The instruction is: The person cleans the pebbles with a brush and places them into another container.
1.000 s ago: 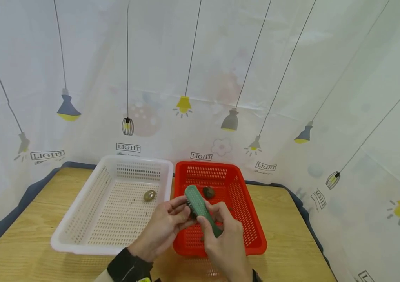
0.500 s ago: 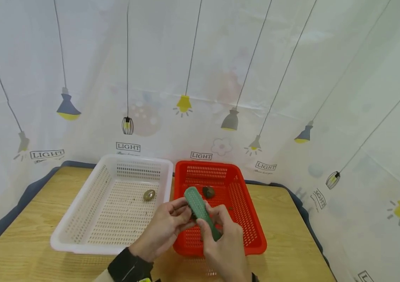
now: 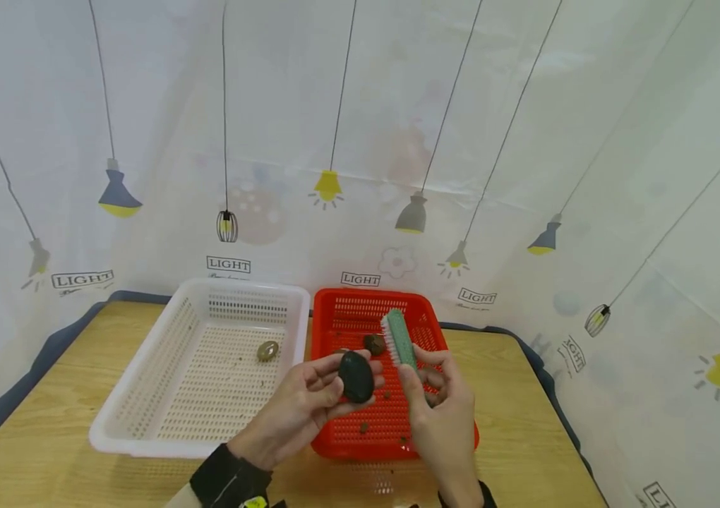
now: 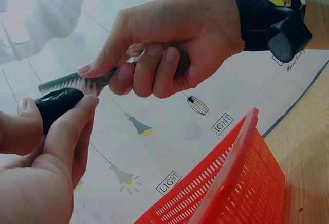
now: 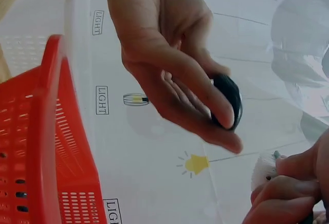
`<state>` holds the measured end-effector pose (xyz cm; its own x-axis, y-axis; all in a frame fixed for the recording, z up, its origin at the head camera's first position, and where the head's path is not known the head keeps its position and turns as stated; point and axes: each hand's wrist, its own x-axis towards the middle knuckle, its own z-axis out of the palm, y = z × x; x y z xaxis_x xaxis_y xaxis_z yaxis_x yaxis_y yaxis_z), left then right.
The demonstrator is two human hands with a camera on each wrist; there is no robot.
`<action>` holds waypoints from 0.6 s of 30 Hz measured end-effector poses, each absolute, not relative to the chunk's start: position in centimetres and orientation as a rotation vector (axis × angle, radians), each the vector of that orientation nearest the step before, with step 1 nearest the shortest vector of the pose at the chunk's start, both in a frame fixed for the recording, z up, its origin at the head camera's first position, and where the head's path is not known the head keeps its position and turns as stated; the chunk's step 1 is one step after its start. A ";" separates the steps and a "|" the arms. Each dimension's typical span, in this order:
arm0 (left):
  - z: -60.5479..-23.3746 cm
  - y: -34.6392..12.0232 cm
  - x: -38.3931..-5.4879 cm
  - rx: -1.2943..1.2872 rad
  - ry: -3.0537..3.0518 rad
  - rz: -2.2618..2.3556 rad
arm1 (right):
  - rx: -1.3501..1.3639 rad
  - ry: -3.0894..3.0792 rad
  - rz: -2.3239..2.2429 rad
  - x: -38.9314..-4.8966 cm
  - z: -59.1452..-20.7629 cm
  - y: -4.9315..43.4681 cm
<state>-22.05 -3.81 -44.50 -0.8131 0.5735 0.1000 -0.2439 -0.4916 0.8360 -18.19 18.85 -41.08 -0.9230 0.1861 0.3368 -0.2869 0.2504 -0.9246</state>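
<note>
My left hand [image 3: 309,398] holds a smooth, dark oval stone [image 3: 356,377] between thumb and fingers, over the red basket [image 3: 471,416]. My right hand [image 3: 442,416] grips a green brush [image 3: 401,337] by its handle, white bristles turned toward the stone. In the head view the brush and stone are apart. Seen from the left wrist, the bristles [image 4: 77,84] lie right above the stone [image 4: 57,103]. A brown lump [image 3: 374,344], like a dirty stone, lies in the red basket. Another stone [image 3: 267,351], olive and shiny, lies in the white basket [image 3: 106,416].
Both baskets stand side by side on a wooden table [image 3: 519,423], the white one at left. Small dirt crumbs [image 3: 364,427] are scattered in the red basket, and bits of debris lie in the white one. A lamp-printed sheet [image 3: 525,106] hangs behind the table.
The brush has lifted off the stone and moved right with my right hand, its bristles turning left. The dark stone, earlier mostly covered by the brush, now shows.
</note>
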 end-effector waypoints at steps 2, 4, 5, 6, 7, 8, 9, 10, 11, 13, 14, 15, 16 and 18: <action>-44.5 -3.9 -22.0 0.554 1.152 2.313 | 0.074 -2.128 1.714 -18.2 -40.9 19.2; -44.5 -4.0 -22.0 0.608 1.101 2.318 | 0.068 -2.126 1.723 -18.3 -40.9 19.5; -44.5 -4.0 -22.0 0.636 1.077 2.319 | 0.062 -2.128 1.730 -18.3 -40.9 19.6; -44.5 -4.1 -21.9 0.658 1.055 2.320 | 0.057 -2.132 1.736 -18.4 -40.9 19.7; -44.4 -4.1 -21.9 0.685 1.036 2.320 | 0.059 -2.135 1.738 -18.4 -41.0 19.8; -44.4 -4.2 -21.9 0.707 1.025 2.319 | 0.055 -2.137 1.743 -18.5 -41.0 19.9; -44.3 -4.2 -21.8 0.723 1.017 2.320 | 0.052 -2.138 1.746 -18.5 -41.1 19.9; -44.3 -4.3 -21.8 0.740 1.017 2.321 | 0.051 -2.142 1.743 -18.5 -41.1 20.0; -44.2 -4.4 -21.8 0.753 1.019 2.322 | 0.047 -2.142 1.746 -18.6 -41.1 20.1; -44.1 -4.7 -21.7 0.768 1.047 2.328 | 0.039 -2.144 1.752 -18.6 -41.1 20.2; -44.1 -4.9 -21.7 0.768 1.071 2.332 | 0.028 -2.144 1.757 -18.6 -41.1 20.2; -44.0 -5.1 -21.7 0.766 1.099 2.333 | 0.019 -2.145 1.760 -18.6 -41.1 20.3; -43.9 -5.3 -21.7 0.759 1.136 2.337 | 0.015 -2.148 1.762 -18.6 -41.1 20.3; -43.7 -6.0 -21.8 0.730 1.229 2.336 | 0.003 -2.148 1.770 -18.7 -41.1 20.4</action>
<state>-21.76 -6.01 -43.71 -0.7834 0.5642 0.2607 -0.1046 -0.5332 0.8395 -18.69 20.38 -41.15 -0.9365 0.2211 0.2721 -0.2248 0.2170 -0.9499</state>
